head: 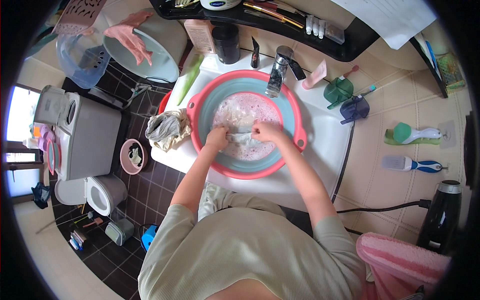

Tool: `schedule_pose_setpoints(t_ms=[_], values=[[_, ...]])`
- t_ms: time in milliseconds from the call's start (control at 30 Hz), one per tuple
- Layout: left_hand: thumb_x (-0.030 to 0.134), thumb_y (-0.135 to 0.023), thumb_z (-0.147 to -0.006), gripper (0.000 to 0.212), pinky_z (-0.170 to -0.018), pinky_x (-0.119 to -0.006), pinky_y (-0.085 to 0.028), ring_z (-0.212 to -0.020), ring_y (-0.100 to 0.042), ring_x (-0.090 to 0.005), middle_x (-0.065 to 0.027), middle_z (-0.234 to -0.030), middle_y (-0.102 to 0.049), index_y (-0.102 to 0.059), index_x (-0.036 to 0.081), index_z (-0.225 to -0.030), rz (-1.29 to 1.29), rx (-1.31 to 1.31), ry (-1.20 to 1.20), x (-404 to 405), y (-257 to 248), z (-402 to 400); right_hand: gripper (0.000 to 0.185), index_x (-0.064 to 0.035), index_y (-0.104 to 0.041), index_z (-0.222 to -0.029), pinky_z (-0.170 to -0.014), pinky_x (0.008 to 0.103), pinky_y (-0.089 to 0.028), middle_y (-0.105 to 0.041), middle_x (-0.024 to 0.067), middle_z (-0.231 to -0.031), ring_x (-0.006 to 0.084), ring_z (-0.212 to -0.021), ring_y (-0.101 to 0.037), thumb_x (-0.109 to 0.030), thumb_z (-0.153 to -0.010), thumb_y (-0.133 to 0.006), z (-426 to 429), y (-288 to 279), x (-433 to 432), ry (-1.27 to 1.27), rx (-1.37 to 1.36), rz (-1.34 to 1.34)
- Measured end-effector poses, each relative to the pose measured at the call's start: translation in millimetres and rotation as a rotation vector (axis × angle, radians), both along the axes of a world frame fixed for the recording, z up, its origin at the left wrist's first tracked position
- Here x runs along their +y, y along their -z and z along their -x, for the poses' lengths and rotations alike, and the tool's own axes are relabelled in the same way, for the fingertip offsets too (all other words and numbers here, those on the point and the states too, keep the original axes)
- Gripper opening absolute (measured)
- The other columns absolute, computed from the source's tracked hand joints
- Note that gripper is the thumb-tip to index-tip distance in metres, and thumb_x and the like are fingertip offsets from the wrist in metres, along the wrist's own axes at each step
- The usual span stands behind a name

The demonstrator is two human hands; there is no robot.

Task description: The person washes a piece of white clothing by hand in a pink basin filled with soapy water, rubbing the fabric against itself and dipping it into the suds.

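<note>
A round pink-rimmed basin (245, 174) with pale blue walls stands on the white sink (322, 138) under a chrome faucet (276, 73). Soapy water (262, 107) with foam fills its bottom. My left hand (217, 138) grips one end of a wet whitish cloth (242, 139) inside the basin. At the other end, my right hand (267, 133) pinches the same cloth. Between the hands it is stretched at the water's surface, partly covered by suds. Left of the basin, a heap of grey and cream fabric (168, 129) lies on the sink's edge.
Behind the basin stand a black jar (225, 44), a pink bottle (200, 36) and a pink tube (315, 75). Green and purple cups (338, 91) with toothbrushes hang on the right wall. A black shelf (225, 17) overhangs the back. On the floor at left sits a pink bucket (125, 159).
</note>
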State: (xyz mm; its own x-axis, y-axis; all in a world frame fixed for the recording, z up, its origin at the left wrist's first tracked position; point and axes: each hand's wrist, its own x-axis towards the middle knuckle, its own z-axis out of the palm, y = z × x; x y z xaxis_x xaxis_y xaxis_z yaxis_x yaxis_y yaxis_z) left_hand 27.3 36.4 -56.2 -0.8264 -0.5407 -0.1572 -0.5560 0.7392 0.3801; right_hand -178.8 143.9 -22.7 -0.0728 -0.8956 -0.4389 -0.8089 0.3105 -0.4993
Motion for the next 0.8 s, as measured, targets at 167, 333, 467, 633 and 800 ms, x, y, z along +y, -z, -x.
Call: schedule_pose_setpoints(t_ms=[167,333,467,633,800], values=[[0.008,-0.055,-0.063,0.036,-0.071,-0.025,-0.042,-0.083,-0.053,-0.0125,-0.0054,-0.088,-0.055,-0.056,-0.001,-0.098,-0.82,0.074,-0.08,-18,-49,8,0.024,-0.0074,-0.055,-0.067,-0.052,0.0328,-0.04,-0.055,0.0048,-0.066,0.0152,-0.063,-0.053,-0.029,-0.075,-0.049,30,4,-2,0.562,-0.945,0.286],[0.019,-0.06,-0.067,0.042,-0.067,-0.023,-0.042,-0.075,-0.054,-0.0125,0.0014,-0.084,-0.055,-0.05,0.005,-0.106,-1.301,0.346,-0.38,-33,-48,6,0.022,-0.0105,-0.054,-0.083,-0.061,0.0257,-0.041,-0.054,0.0005,-0.079,0.0116,-0.07,-0.051,-0.03,-0.075,-0.052,28,-22,-7,0.79,-1.116,0.003],[0.027,-0.067,-0.068,0.04,-0.066,-0.03,-0.045,-0.073,-0.058,-0.0199,-0.001,-0.081,-0.058,-0.051,0.007,-0.099,-1.067,0.392,-0.306,-23,-28,30,0.035,-0.0082,-0.057,-0.1,-0.072,0.0335,-0.044,-0.058,0.0091,-0.098,0.0189,-0.091,-0.056,-0.029,-0.072,-0.062,33,13,-11,0.498,-0.576,0.198],[0.03,-0.066,-0.071,0.041,-0.07,-0.042,-0.046,-0.083,-0.058,-0.034,-0.0149,-0.085,-0.06,-0.051,0.008,-0.102,-0.139,0.025,-0.122,7,-6,33,0.036,-0.0105,-0.057,-0.102,-0.073,0.0418,-0.045,-0.061,0.0141,-0.091,0.0301,-0.085,-0.058,-0.029,-0.072,-0.063,-15,5,-4,0.287,0.215,0.076],[0.03,-0.064,-0.071,0.045,-0.069,-0.042,-0.047,-0.082,-0.059,-0.032,-0.0179,-0.093,-0.058,-0.049,0.009,-0.108,-0.01,-0.002,-0.067,7,2,42,0.03,-0.0109,-0.058,-0.1,-0.077,0.041,-0.045,-0.06,0.0149,-0.094,0.0303,-0.089,-0.057,-0.025,-0.074,-0.061,-16,43,-12,0.529,0.206,0.03]])
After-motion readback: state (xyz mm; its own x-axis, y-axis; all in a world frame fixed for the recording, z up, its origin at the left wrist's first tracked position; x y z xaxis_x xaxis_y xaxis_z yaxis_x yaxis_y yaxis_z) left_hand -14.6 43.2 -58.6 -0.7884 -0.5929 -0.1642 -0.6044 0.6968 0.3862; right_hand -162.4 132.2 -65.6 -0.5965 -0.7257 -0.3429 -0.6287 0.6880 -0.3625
